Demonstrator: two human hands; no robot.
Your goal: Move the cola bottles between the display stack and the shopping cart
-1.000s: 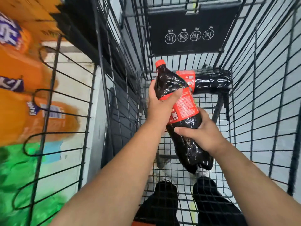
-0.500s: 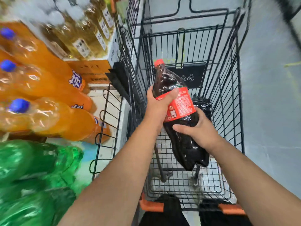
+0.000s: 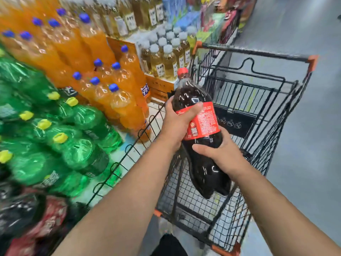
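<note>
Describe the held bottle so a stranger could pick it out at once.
Find the black wire shopping cart beside the drinks display. Over its basket the left hand and right hand grip one tilted bottle. Unlike the orange bottles and green bottles nearby, it holds dark cola under a red cap.

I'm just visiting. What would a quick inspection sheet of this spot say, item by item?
Surface: grey shop floor; wire shopping cart stands on it.
Job's things: one cola bottle, red cap on, tilted, over the cart.
Clutter: nothing seen.
Hands: left hand grips the bottle's label; right hand grips its lower body.
Cables: nothing seen.
Surroundings: orange soda bottles, green soda bottles and pale yellow drinks stacked left of the cart.
</note>
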